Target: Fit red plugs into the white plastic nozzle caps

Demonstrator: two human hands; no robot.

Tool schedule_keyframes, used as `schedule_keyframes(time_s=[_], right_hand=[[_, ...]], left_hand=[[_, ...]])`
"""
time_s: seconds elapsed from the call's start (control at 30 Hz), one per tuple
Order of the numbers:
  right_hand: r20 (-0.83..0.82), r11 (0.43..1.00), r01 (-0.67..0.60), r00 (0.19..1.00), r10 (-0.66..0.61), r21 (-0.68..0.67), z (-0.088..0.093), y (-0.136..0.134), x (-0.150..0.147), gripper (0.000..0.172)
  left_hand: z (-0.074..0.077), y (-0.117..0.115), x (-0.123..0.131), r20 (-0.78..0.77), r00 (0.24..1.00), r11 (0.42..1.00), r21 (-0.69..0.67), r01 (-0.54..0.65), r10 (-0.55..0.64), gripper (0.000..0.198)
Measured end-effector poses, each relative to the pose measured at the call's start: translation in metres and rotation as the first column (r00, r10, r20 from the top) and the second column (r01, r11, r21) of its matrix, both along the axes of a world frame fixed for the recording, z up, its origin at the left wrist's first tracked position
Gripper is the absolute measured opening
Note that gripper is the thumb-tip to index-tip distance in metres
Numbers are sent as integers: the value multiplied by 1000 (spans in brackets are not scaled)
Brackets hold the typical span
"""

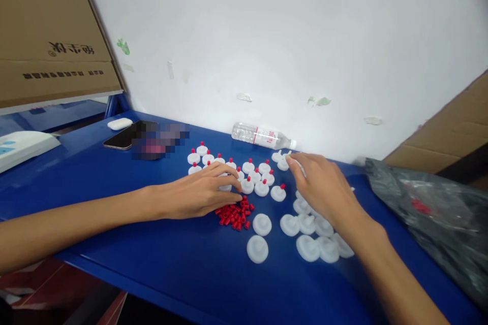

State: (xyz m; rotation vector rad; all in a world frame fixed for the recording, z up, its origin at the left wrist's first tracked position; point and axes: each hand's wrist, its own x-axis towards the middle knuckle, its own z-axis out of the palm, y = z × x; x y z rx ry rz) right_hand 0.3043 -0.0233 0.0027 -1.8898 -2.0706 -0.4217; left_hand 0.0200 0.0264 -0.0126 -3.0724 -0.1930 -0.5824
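Clear bag (452,216) holds something red (421,206); left hand (204,190) at caps (233,217), right hand (324,183) at discs (282,165), both half curled, grip unclear.

Red caps (234,215) on blue table (171,259)

Wide lane along tbl (183,264) front, L of red caps (234,216). Bottle (263,135) + wall (267,35) block rear, dk bag (450,246) blocks R side. Slim gap btwn 2 lone discs (257,249) & R disc cluster (308,248).

Left hand (204,190) back up, fingers bent, at far edge of red cap heap (233,216), right hand (324,180) farther off rightward, fingers curled.
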Motion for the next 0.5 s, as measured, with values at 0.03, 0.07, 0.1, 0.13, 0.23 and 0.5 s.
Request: schedule_keyframes(time_s=[0.03, 0.07, 0.1, 0.13, 0.23, 0.5], right_hand=[[-10, 999, -15, 1000, 15, -28, -4, 1, 2, 44], [-20, 998, -23, 1000, 22, -53, -8, 2, 4, 46], [-32, 997, -24, 999, 22, -75, -12, 3, 5, 49], [-44, 995, -23, 999, 19, -94, -15, 3, 5, 51], [-59, 991, -35, 998, 28, -127, -16, 4, 5, 53], [-42, 987, -104, 994, 100, -125, -3, 3, -1, 45]], left_hand=[[0, 0, 0, -5, 1000, 1000, 4, -1, 1, 22], [-1, 1, -1, -13, 1000, 1000, 9, -5, 6, 22], [-1, 1, -1, -24, 1000, 1000, 14, -9, 10, 22], [-1, 1, -1, -37, 999, 1000, 17, -14, 15, 22], [-1, 2, -2, -52, 998, 1000, 18, -25, 26, 20], [4, 4, -3, -85, 996, 999, 14, -32, 33, 17]])
